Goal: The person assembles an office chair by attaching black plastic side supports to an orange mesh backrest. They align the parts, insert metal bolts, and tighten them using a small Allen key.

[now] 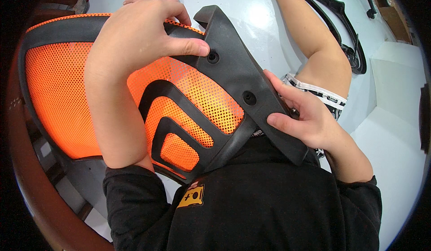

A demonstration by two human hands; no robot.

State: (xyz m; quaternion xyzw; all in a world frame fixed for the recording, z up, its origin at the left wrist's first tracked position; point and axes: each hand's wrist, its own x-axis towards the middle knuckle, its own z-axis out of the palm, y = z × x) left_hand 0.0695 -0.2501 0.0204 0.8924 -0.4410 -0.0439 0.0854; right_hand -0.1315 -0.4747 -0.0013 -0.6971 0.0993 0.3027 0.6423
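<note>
At the far left of the frame a brown curved rail [31, 192] swept along the lower edge, and just inside it lay the orange mesh chair back [58, 98], its black rim running across the upper left and its mesh filling the left half of the picture, held against the person's black-shirted body. Over the mesh, left of centre, the left hand [134, 39] was closed on the top of the back, fingers curled over the upper rim and the thumb pressed flat beside the upper screw hole [213, 57] of the black spine bracket [242, 84]. That bracket ran from top centre down to lower right, its ribbed lumbar frame [179, 125] spreading over the mesh toward the bottom centre. A second screw hole [249, 98] sat lower on it, and neither hole seemed to hold a screw. Right of centre the right hand [305, 120] gripped the bracket's lower edge, thumb on top. By my reading the step in hand was seating the bracket on the back; the next move would call for keeping both holes lined up while fasteners go in. In the upper right, loose black armrest frames [341, 31] lay on the pale grey floor [395, 143]
</note>
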